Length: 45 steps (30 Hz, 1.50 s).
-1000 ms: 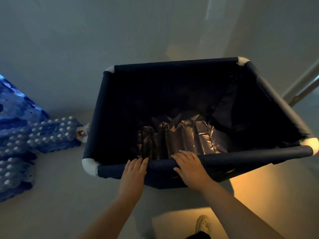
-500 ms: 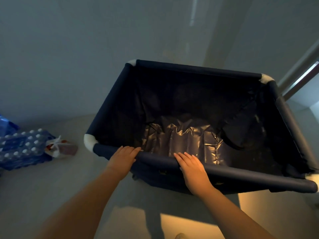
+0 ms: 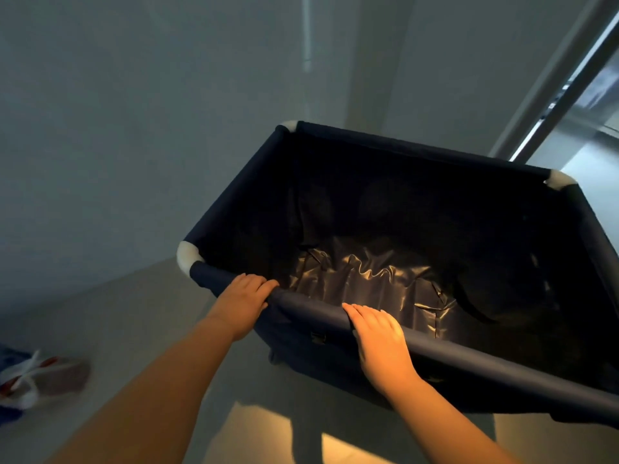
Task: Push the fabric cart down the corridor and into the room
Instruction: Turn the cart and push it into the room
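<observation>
A dark navy fabric cart (image 3: 234,202) with white corner joints fills the middle and right of the view, turned with its far end toward the right. Shiny dark plastic sheeting (image 3: 368,283) lies crumpled in its bottom. My left hand (image 3: 244,299) curls over the near rim bar close to the left corner. My right hand (image 3: 382,343) lies on the same bar further right, fingers draped over the top.
A plain grey wall rises straight ahead and to the left. A metal door frame (image 3: 549,82) and a bright opening stand at the upper right. A white plastic bag (image 3: 37,380) lies on the floor at the lower left. Warm light falls on the floor beneath me.
The cart has swung clockwise toward the opening on the right. The water bottle packs have slid out of view to the left; only the bag remains. Both hands stay on the rim.
</observation>
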Tool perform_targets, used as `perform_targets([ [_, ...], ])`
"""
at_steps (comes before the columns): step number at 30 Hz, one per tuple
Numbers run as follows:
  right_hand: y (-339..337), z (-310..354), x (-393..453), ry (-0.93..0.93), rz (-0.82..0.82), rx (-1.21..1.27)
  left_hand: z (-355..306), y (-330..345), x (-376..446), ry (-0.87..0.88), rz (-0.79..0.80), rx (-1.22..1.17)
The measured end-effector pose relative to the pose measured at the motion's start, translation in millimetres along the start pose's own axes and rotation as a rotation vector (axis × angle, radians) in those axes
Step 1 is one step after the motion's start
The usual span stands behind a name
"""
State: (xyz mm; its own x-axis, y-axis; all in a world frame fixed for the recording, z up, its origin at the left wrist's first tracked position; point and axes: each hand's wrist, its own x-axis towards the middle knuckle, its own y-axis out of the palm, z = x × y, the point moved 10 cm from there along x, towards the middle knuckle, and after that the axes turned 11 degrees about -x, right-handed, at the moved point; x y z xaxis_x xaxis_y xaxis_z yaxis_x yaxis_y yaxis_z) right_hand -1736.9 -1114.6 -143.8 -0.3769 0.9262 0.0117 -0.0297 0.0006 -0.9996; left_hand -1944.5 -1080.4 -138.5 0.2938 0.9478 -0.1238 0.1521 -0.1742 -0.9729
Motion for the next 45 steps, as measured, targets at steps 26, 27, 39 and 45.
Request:
perform_targets([
  [26,3.9,99.7,59.1,-0.009,-0.087,0.007,114.3,-18.0,-21.3,0.034,-0.15,-0.056],
  [27,3.7,111.4,60.7,-0.024,-0.09,0.012,124.4,-18.2,-29.7,0.018,-0.154,-0.058],
  [39,6.9,266.6,63.8,-0.223,-0.123,0.102,235.9,-23.2,-165.2,-0.232,-0.209,-0.101],
  [45,6.7,336.8,46.3,-0.341,-0.118,0.131,267.1,-23.4,-244.6,-0.331,-0.247,-0.126],
])
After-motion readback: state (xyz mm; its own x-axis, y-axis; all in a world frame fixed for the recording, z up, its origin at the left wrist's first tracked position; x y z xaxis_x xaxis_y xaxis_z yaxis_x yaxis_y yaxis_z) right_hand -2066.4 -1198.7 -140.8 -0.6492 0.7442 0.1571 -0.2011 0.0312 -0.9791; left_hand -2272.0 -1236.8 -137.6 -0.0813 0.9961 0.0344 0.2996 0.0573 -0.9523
